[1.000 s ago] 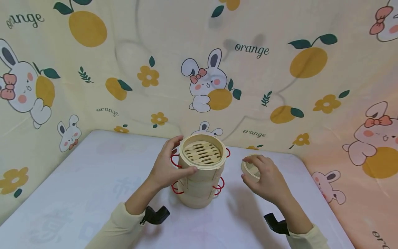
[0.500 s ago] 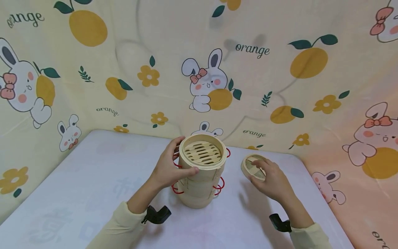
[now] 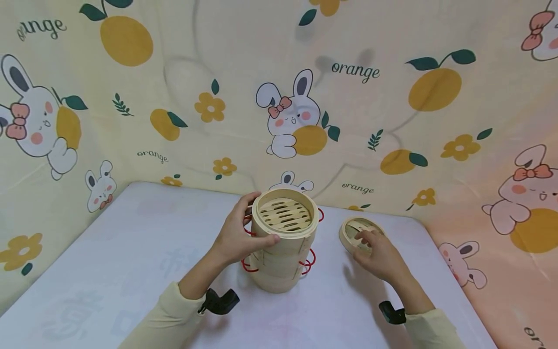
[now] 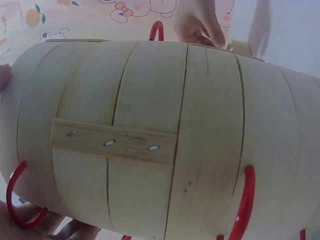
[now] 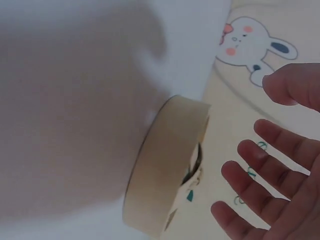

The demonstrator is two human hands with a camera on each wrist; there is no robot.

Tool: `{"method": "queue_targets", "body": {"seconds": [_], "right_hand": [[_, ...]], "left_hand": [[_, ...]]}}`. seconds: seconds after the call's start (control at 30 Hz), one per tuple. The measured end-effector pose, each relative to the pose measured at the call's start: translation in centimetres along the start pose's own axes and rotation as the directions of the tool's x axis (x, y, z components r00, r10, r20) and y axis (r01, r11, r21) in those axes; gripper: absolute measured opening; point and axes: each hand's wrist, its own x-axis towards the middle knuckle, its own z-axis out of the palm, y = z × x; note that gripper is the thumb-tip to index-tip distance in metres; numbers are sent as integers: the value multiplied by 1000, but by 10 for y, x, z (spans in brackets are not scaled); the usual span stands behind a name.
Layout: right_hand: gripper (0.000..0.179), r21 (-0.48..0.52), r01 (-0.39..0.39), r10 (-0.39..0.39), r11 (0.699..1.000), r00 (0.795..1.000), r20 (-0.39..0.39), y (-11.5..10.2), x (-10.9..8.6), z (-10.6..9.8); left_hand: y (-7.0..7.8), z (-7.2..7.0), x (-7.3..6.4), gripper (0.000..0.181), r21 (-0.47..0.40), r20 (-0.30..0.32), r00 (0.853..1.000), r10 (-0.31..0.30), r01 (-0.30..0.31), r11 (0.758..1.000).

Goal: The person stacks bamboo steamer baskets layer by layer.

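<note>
A tall stack of bamboo steamer baskets (image 3: 281,264) stands on the table, its slatted top tier facing up and red loop handles on its sides. My left hand (image 3: 231,235) grips the upper tier from the left, thumb across the front and fingers around the far side. The left wrist view is filled by the steamer's pale wall (image 4: 145,190) with a stapled strip. To the right lies a small round bamboo lid (image 3: 347,237). Over it hovers my right hand (image 3: 383,259), covering part of it. In the right wrist view, the relaxed, spread fingers (image 5: 255,187) are apart from the lid (image 5: 165,165).
The white table (image 3: 144,252) extends to both sides and in front of the stack. Behind it hangs a cream cloth (image 3: 235,63) printed with rabbits and oranges, which also runs down the right side. A black wrist mount (image 3: 220,301) sits on the left wrist.
My right hand has drawn back to the right and slightly toward me, uncovering more of the lid. The left hand stays on the steamer, its fingers slightly shifted.
</note>
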Motion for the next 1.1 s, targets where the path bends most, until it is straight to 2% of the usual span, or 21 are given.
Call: {"method": "queue_targets", "body": {"seconds": [0.1,0.23,0.43,0.67,0.87,1.1], "right_hand": [[36,-47,-14,15,999,1000,14,2,0,3],[36,-94,-21,23,995,1000,18,5,-1,5],[32,-64,-28,32,998,997,65,8,-2,9],[27,-43,-38,41,998,996,82,9,-1,12],[28,-68,-42,48,997,996,78,12,1,15],[27,-76,-49,55,996,995,80,15,5,17]], "left_hand": [[-2,0,1,85,0,3,1000,6,-6,1000],[-11,2,3,86,-2,3,1000,11,-11,1000],[-32,5,10,91,25,-8,1000,26,-26,999],[-39,6,10,92,18,-27,998,56,-55,998],[-33,5,9,90,19,-17,999,35,-34,999],[-9,2,2,85,-3,-10,1000,28,-28,1000]]}}
